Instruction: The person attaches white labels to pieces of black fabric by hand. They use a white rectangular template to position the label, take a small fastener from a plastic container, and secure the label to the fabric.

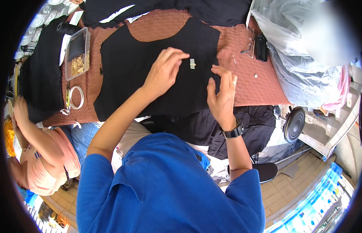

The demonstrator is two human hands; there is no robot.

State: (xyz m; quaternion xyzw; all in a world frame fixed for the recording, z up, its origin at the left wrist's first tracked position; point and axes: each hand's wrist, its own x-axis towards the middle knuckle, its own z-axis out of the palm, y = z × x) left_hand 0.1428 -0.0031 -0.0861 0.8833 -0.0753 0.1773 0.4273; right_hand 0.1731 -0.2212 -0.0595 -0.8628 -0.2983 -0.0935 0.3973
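A black cut fabric piece point(126, 73) with a scooped neckline lies flat on the brown cloth-covered table. On it rests a small pale rectangular tag point(192, 64) with a tiny gold-coloured piece across it. My left hand point(164, 72) hovers just left of the tag, fingers stretched toward it and slightly bent, with nothing visible in them. On the tag's other side, at the fabric's right edge, my right hand point(223, 92) has its thumb and index finger apart. A watch is on my right wrist. Neither hand visibly touches the tag.
A clear plastic box point(87, 58) holds small gold pieces, with a tape roll point(76, 97) and snips point(67, 97) near it. Eyeglasses point(249, 46) and a black case point(261, 47) lie right. Plastic-wrapped goods point(293, 73) stand beyond. Another person point(48, 155) works at left.
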